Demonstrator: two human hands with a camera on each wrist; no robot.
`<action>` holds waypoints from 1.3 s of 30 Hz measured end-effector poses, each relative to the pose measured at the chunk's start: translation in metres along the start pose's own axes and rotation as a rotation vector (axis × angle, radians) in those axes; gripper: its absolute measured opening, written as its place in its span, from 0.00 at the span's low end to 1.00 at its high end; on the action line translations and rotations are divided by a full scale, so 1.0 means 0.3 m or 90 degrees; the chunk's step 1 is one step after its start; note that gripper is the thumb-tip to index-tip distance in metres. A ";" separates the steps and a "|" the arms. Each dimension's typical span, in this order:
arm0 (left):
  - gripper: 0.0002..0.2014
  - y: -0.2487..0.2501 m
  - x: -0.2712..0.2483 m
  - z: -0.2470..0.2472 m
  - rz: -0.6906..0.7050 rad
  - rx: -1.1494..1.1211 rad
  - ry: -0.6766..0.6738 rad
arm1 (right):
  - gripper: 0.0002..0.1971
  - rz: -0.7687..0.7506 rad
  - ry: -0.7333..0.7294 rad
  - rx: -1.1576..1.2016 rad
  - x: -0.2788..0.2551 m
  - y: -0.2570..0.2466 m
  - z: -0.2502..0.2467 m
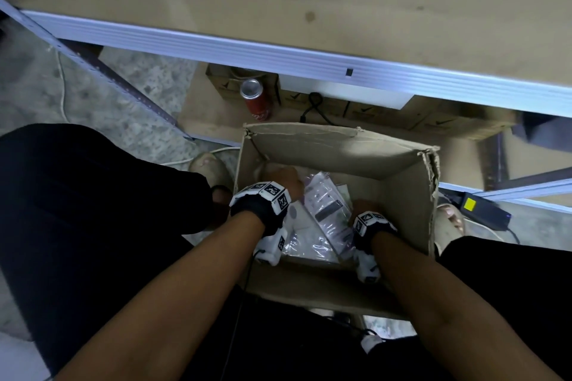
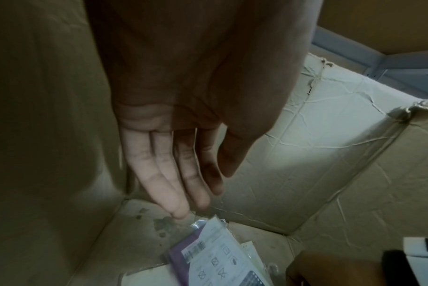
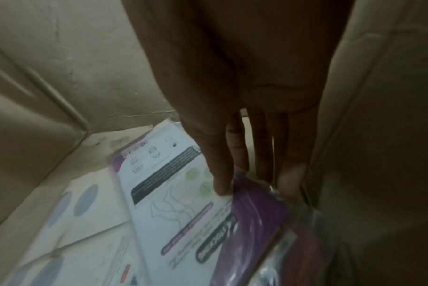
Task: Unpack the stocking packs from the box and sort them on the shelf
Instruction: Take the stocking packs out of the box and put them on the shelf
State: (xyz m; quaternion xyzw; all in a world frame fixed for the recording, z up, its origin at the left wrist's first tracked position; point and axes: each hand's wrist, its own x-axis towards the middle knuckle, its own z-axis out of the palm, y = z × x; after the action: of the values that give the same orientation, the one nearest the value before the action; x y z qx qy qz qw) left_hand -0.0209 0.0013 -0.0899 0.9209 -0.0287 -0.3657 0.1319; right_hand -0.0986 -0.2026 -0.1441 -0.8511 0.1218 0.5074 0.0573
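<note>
An open cardboard box (image 1: 411, 170) stands on the floor between my legs, with both hands down inside it. Several stocking packs (image 1: 325, 210) in clear plastic with white and purple inserts lie on its bottom. My left hand (image 2: 203, 193) hangs open with straight fingers by the box's left wall, its fingertips (image 2: 181, 211) just above the top pack's (image 2: 215, 255) far corner. My right hand (image 3: 254, 183) pinches the top stocking pack (image 3: 183, 193) at its right edge, thumb (image 3: 222, 183) on the printed face and fingers behind the purple side. The shelf (image 1: 278, 52) runs above the box.
A red drink can (image 1: 258, 100) stands on the low board behind the box, beside a black cable (image 1: 312, 105). A black power adapter (image 1: 483, 210) with a yellow label lies right of the box. A slotted metal upright (image 1: 102, 71) is at left. My sandalled feet flank the box.
</note>
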 end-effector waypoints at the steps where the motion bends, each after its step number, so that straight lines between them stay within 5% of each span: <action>1: 0.16 -0.001 0.003 0.004 -0.005 -0.006 -0.019 | 0.53 -0.010 -0.020 -0.021 -0.006 0.006 0.005; 12: 0.21 -0.004 0.027 0.034 -0.039 0.023 -0.049 | 0.36 -0.025 -0.010 0.000 -0.045 0.021 -0.033; 17: 0.23 0.006 0.027 0.063 -0.044 0.015 -0.085 | 0.36 -0.063 0.017 -0.005 -0.056 0.013 -0.066; 22: 0.39 0.007 0.050 0.120 -0.062 0.082 -0.186 | 0.22 -0.111 0.152 0.021 -0.145 -0.017 -0.173; 25: 0.35 -0.002 0.048 0.160 -0.064 0.162 -0.233 | 0.15 -0.083 0.219 -0.012 -0.205 -0.014 -0.221; 28: 0.33 -0.016 0.072 0.193 -0.034 0.097 -0.155 | 0.17 -0.079 0.269 -0.022 -0.259 -0.021 -0.246; 33: 0.49 -0.022 0.119 0.223 0.055 0.197 -0.076 | 0.15 -0.118 0.329 -0.039 -0.287 -0.018 -0.280; 39: 0.30 0.002 0.161 0.301 0.039 0.224 -0.018 | 0.16 -0.111 0.308 -0.052 -0.265 -0.016 -0.296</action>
State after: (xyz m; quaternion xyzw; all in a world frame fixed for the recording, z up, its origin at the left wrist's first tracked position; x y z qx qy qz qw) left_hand -0.0472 -0.0265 -0.1848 0.9234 -0.1218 -0.3635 -0.0207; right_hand -0.0579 -0.2057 -0.0319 -0.9567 0.0379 0.2864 0.0355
